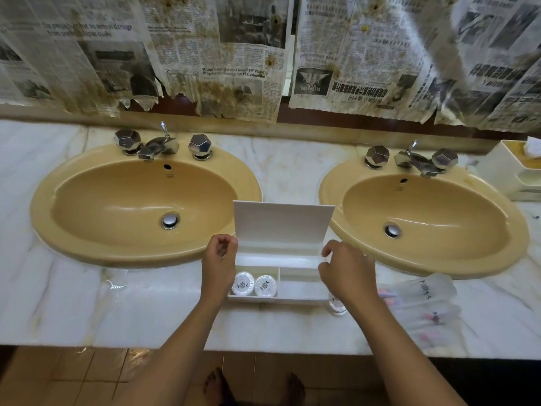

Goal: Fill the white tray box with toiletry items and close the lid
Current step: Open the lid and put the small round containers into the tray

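Observation:
The white tray box [298,288] stands on the marble counter between two sinks, with its lid [282,221] raised upright at the back. Two round white soaps [254,285] lie in its front left compartment; the other compartments look bare. My left hand [219,259] is at the box's left end, fingers pinched at the lid's lower left corner. At the right end, the curled fingers of my right hand [347,272] touch the box wall near the hinge. Another round soap [336,306] lies on the counter under my right wrist.
Several clear plastic toiletry packets [421,306] lie on the counter right of the box. Yellow sinks sit left [140,200] and right [424,221]. A white tissue holder [515,174] stands at the far right. Newspaper covers the wall behind. The counter's front edge is close below.

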### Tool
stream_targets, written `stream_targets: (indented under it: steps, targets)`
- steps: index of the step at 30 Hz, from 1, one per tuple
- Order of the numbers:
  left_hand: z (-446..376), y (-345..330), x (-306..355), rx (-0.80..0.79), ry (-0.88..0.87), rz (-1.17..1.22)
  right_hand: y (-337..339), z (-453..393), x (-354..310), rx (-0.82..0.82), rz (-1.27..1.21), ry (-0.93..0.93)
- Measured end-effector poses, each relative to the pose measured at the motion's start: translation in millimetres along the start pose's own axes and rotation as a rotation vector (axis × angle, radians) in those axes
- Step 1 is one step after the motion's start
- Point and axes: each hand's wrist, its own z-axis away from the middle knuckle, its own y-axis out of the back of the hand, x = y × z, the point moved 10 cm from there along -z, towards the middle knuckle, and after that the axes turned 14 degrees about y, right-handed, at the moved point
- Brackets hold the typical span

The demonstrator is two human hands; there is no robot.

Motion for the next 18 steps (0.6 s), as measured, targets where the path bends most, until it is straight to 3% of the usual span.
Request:
stream_targets:
  steps: [7,18]
  targets:
    - [1.7,-1.8,2.8,0.007,-0.007,-0.003,-58.6,19.6,38.8,-0.366,0.132,-0.04]
    - [2.6,-1.2,2.5,0.013,-0.006,-0.003,-55.9,17.2,46.2,-0.288,0.089,-0.043]
